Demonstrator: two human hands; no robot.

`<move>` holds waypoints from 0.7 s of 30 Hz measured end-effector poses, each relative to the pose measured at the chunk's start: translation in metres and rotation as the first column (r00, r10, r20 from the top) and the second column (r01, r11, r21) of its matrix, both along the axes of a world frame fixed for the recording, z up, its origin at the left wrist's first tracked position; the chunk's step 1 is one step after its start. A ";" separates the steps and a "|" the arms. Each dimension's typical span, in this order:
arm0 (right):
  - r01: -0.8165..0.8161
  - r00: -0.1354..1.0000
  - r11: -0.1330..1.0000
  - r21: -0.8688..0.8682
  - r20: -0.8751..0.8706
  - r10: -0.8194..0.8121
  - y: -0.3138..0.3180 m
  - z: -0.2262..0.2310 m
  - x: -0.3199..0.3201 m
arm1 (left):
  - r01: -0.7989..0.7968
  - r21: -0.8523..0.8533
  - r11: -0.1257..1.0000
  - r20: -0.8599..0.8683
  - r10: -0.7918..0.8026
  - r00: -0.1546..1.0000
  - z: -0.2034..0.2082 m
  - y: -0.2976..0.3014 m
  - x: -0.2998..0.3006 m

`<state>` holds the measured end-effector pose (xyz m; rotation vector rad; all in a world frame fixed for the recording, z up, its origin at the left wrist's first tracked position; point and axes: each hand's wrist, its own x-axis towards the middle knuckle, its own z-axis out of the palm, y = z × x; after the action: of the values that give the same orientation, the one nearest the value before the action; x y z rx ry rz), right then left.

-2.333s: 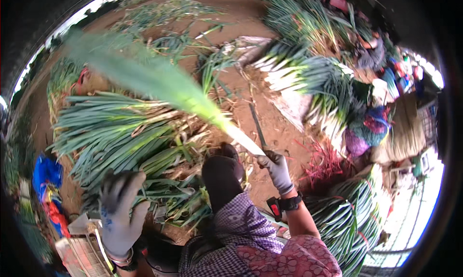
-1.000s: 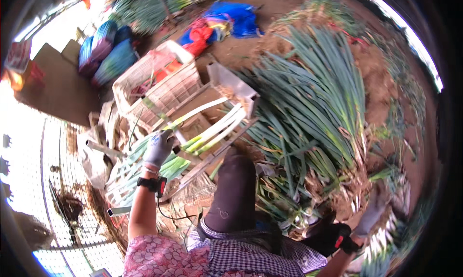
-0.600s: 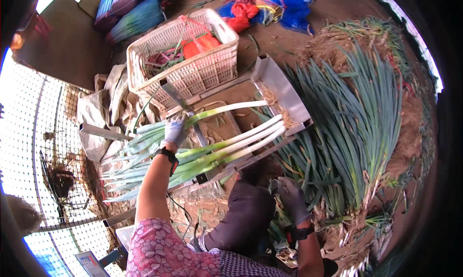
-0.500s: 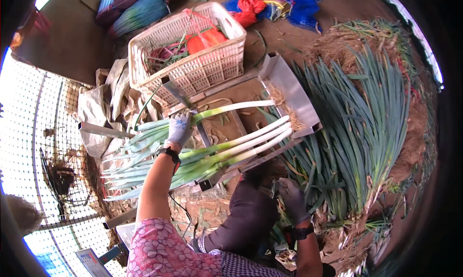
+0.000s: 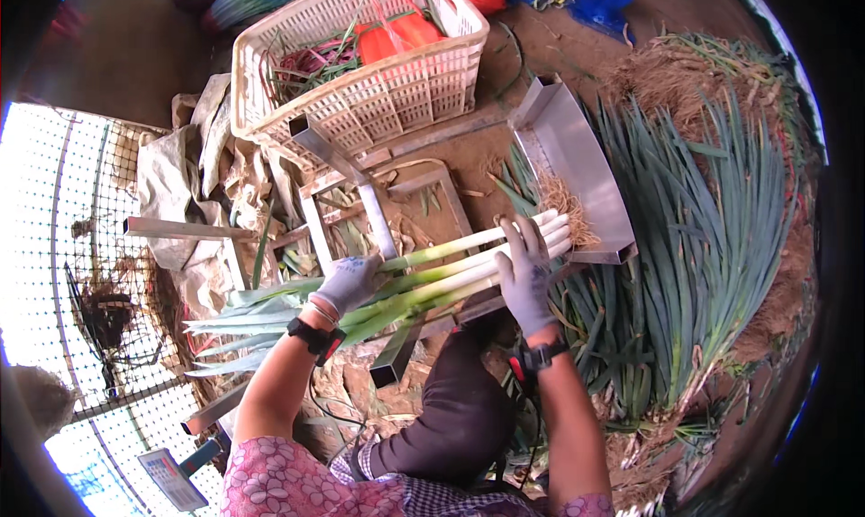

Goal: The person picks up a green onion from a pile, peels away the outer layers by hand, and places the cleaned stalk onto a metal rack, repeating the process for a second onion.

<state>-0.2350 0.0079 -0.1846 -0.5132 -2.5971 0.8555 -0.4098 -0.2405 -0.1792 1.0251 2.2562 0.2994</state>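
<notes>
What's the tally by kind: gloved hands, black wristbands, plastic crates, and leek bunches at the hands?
Grey gloved hands, left and right: 2
Black wristbands: 2
White plastic lattice crate: 1
Green-and-white leek bunch: 1
Total: 6

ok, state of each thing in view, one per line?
left grey-gloved hand: over green leaf section, grip unclear
right grey-gloved hand: fingers across white shafts, tightness unclear
long green-and-white stalks: side by side, roots attached
silver sheet-metal end tray: roots at its edge
white plastic lattice crate: open-topped, partly filled
big green leafy heap: on ground
beige cloth sacking: crumpled
grey display panel: tilted
</notes>
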 end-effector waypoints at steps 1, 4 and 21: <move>-0.010 0.999 0.997 0.071 0.043 0.007 -0.003 0.001 -0.009 | -0.034 0.024 0.999 -0.017 0.034 0.999 0.001 0.001 0.002; -0.044 0.972 0.973 0.228 0.234 -0.011 -0.015 -0.029 -0.012 | -0.009 0.017 1.000 -0.058 0.010 0.998 0.005 0.004 0.004; 0.045 0.979 0.981 0.187 0.185 -0.081 -0.024 -0.041 0.000 | -0.026 0.050 0.998 -0.382 0.043 0.923 -0.013 -0.002 0.046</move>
<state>-0.2346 -0.0161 -0.2252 -0.6503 -2.7816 0.5642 -0.3634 -0.2429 -0.1923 1.1477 2.6296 0.1740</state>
